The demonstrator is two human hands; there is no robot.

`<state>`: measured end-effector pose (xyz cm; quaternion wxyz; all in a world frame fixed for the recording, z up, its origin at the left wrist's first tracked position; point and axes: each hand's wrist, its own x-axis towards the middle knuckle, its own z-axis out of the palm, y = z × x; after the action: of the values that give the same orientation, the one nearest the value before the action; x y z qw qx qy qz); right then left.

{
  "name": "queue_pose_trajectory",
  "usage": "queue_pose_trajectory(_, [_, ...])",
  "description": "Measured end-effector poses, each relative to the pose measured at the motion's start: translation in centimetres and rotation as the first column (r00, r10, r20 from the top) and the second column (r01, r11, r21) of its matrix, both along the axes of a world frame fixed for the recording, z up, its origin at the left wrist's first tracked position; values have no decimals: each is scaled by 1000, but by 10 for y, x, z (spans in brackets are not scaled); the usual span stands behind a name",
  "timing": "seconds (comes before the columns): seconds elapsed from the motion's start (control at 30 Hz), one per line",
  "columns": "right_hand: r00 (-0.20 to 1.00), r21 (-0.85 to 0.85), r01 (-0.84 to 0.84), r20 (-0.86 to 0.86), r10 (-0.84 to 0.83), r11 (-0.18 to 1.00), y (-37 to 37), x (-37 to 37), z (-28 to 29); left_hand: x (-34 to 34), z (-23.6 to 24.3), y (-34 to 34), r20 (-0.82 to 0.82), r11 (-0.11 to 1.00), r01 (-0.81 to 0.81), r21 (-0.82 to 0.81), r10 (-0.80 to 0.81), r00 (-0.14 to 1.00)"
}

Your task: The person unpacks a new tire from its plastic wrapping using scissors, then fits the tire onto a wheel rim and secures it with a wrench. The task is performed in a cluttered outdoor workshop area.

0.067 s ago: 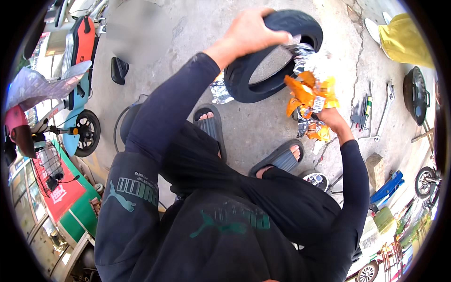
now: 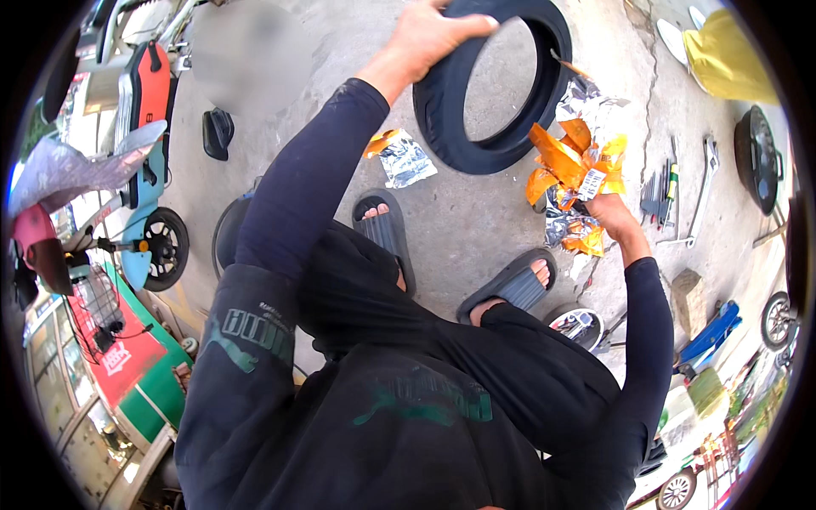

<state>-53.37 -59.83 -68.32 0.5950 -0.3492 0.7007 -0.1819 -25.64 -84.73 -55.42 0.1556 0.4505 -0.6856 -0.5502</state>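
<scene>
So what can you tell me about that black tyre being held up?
The tyre is a small black rubber ring with a ribbed tread and an open centre showing the concrete floor. It is lifted and tilted, gripped at its top left by the left hand. Orange and silver wrapping, pulled by the right hand, clings to its right side.

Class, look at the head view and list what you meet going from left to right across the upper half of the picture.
Orange and blue scooter → small black object on the ground → left hand gripping the black tyre → orange and silver wrapping pulled by the right hand → hand tools → yellow cloth.
</scene>
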Motion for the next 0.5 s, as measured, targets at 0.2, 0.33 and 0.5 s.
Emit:
queue_pose_trajectory(0.2, [986, -25, -154, 62, 155, 988, 45, -3, 1, 69, -189, -32, -225, 736, -316, 598, 533, 816])
queue_pose_trajectory(0.33, [985, 113, -156, 90, 147, 981, 59, 11, -2, 108, -223, -13, 29, 744, -386, 545, 444, 895])
queue_pose_trajectory(0.5, [982, 70, -172, 86, 165, 983, 45, 16, -19, 116, -196, 17, 729, 954, 153, 256, -295, 618])
